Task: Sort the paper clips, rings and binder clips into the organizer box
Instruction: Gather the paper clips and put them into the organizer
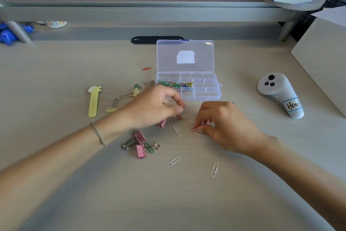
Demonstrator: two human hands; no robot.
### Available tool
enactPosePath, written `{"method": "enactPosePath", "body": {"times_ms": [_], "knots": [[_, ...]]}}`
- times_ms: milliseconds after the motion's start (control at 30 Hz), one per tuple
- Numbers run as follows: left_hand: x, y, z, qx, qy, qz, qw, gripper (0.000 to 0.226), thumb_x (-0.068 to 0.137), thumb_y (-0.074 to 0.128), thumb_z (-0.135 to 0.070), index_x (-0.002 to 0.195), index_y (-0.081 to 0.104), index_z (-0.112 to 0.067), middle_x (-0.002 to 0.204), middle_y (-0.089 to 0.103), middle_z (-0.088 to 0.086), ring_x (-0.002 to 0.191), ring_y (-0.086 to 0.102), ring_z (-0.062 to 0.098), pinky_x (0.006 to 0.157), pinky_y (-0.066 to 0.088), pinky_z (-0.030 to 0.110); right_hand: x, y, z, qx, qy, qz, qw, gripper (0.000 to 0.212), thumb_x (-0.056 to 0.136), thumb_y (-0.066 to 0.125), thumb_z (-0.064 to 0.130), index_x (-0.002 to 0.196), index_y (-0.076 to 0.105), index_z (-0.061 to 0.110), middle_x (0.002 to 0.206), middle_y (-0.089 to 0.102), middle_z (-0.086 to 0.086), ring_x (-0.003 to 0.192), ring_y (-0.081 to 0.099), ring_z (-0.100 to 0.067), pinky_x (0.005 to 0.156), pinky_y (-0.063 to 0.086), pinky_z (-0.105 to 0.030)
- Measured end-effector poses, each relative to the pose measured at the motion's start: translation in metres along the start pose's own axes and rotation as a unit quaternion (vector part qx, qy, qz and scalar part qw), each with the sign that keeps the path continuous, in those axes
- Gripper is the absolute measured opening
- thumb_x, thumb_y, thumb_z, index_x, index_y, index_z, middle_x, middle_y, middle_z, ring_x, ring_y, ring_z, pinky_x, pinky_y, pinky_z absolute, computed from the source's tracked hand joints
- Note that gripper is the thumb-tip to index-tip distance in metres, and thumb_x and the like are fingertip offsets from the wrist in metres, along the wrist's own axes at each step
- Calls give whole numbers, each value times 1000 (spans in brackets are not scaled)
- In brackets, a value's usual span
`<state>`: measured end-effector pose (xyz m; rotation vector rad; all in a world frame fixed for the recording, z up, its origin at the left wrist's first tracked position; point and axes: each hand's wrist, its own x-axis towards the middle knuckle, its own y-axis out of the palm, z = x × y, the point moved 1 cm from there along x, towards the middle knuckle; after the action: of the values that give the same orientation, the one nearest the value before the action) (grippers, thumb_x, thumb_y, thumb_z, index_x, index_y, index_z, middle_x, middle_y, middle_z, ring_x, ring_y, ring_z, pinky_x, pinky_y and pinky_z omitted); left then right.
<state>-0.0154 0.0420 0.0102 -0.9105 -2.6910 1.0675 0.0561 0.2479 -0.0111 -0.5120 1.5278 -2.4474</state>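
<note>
A clear organizer box [206, 94] stands open mid-desk, with several coloured paper clips [174, 84] in its left compartments. My left hand [155, 106] hovers just in front of the box and pinches a brown-red paper clip [179, 117] at its fingertips. My right hand [222, 126] rests on the desk and pinches a red paper clip [194, 129]. Pink binder clips [140, 143] lie below my left wrist, yellow binder clips [131, 93] to the left. White paper clips [177, 130] lie loose on the desk.
A white controller [279, 94] with a label lies to the right. A yellow stick [93, 102] lies at the left. A lone red paper clip [146, 68] sits left of the box lid. A grey shelf rail [142, 11] runs along the back.
</note>
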Motion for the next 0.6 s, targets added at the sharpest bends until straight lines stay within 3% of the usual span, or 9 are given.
{"method": "enactPosePath", "body": {"times_ms": [67,167,233,300,367,433,500,600], "knots": [[-3,5,1,113,40,6,993,16,87,77,-32,101,72,-28,45,47,-8,47,44,4,53,32,25,-6,-3,-1,7,-3,1,1000,6,79,79,23,76,75,26,78,63,10,67,58,-9,65,51,-33],[-5,10,2,219,75,-19,973,29,87,76,-38,115,73,-32,46,47,-14,56,49,-4,56,32,19,-17,-6,-2,36,1,12,999,6,80,79,22,76,75,25,79,63,12,67,59,-7,64,49,-26],[-7,14,4,238,87,-43,966,26,89,73,-39,114,75,-33,47,48,-14,59,46,7,66,43,27,-25,-5,1,51,-8,15,999,6,81,79,20,79,77,26,81,63,13,68,58,-5,65,47,-20],[-13,19,6,233,98,-53,966,22,92,68,-41,111,77,-34,56,61,-27,67,54,13,76,52,33,-34,-3,4,52,-20,13,998,8,84,76,21,85,78,28,84,63,15,71,58,-3,67,46,-17],[-22,23,7,226,98,-42,968,25,97,57,-45,112,75,-36,81,75,-17,85,66,20,78,55,37,-43,-3,6,48,-29,11,998,10,88,71,25,93,79,30,88,62,14,77,58,-1,71,44,-15],[-32,27,9,229,92,-21,969,35,95,45,-50,112,72,-36,88,77,-6,91,68,23,77,55,38,-52,-6,6,45,-36,26,998,14,89,69,32,101,77,32,94,61,14,84,57,-1,75,44,-15],[-43,30,10,221,94,2,971,37,93,43,-52,115,69,-37,75,72,-2,101,68,26,81,55,39,-62,-9,5,45,-40,52,997,20,89,68,39,107,75,34,99,59,15,90,55,-2,78,43,-15],[-54,34,10,185,91,-2,978,26,98,60,-41,122,70,-41,50,54,-4,133,55,23,97,51,39,-72,-9,5,34,-49,63,996,25,86,69,42,110,74,35,102,57,15,93,53,-3,79,41,-14]]}}
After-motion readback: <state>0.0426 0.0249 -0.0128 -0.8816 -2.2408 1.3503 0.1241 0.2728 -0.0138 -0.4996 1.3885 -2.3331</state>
